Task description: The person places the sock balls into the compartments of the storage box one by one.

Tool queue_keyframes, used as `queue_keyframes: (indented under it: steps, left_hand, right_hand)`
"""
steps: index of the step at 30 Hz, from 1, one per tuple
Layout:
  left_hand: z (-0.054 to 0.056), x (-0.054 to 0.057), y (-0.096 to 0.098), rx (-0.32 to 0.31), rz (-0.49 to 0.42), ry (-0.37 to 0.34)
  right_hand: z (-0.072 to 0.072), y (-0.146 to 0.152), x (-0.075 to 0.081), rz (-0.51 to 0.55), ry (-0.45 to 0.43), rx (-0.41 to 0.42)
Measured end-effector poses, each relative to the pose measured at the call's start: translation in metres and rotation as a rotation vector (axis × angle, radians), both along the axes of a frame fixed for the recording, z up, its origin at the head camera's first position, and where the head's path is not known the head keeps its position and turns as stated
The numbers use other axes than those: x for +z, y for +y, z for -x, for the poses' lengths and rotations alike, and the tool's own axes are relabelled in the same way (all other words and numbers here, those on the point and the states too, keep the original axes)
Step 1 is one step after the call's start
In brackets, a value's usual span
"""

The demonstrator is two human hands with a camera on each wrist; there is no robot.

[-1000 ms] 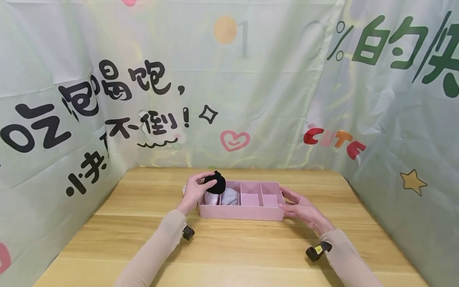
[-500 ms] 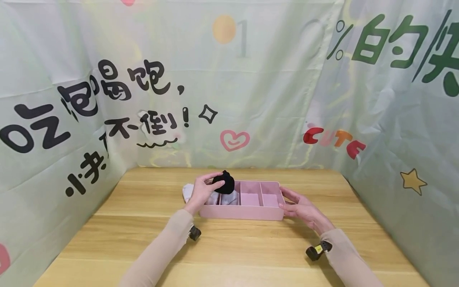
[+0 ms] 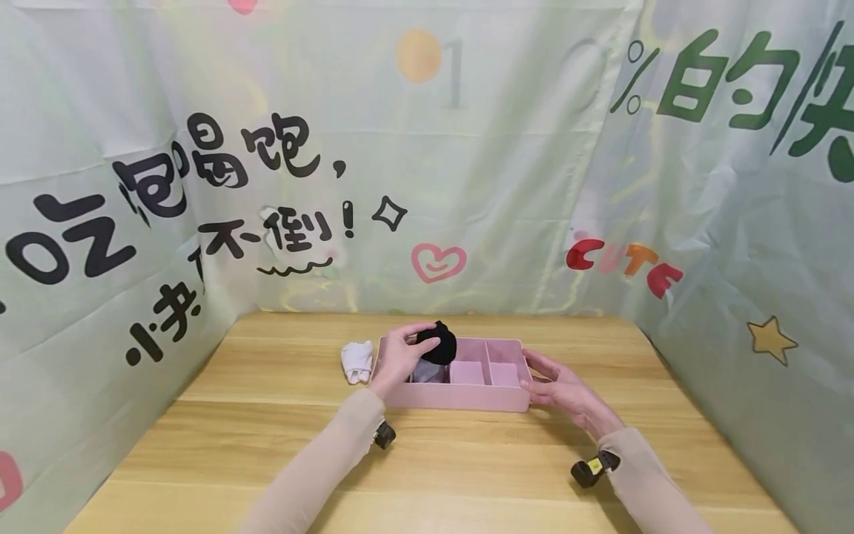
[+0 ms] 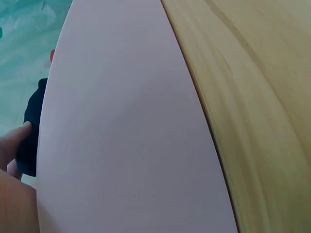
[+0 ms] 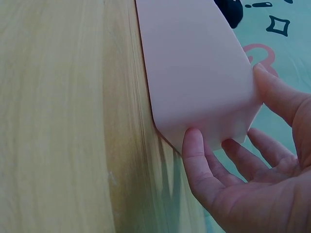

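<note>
Between the thumb and fingers of my left hand (image 3: 398,357) is a balled black sock (image 3: 443,345), held above the pink divided box (image 3: 460,398). A grey rolled sock (image 3: 429,371) lies in the compartment under it, partly covered. My hand hides the leftmost compartment. In the left wrist view, the box wall (image 4: 126,121) covers much of the black sock (image 4: 33,131). My right hand (image 3: 567,391) touches the box's right end. Its fingertips rest against the end wall and its thumb lies at the rim, as the right wrist view shows.
A white folded pair of socks (image 3: 357,362) lies on the wooden table (image 3: 454,467), just left of the box. Printed cloth walls (image 3: 507,185) rise behind the table and along both sides.
My left hand has moved right with the black sock, from over the left compartments toward the middle of the box. The white socks have come into full view. My right hand stays put.
</note>
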State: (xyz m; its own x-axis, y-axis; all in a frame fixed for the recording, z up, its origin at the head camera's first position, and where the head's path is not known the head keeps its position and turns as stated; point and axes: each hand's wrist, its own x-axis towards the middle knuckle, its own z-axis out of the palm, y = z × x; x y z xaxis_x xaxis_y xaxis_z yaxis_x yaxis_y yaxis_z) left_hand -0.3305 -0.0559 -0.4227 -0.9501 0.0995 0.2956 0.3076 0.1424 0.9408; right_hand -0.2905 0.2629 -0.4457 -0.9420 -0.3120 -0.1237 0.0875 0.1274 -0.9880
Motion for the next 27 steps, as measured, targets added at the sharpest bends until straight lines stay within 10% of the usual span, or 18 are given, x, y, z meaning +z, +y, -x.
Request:
queue_keyframes:
  steps: [27]
  left_hand:
    - [0.004,-0.011,0.037,-0.058,0.109,0.016]
  right_hand:
    - [0.001,0.002,-0.001,0.042,-0.001,0.029]
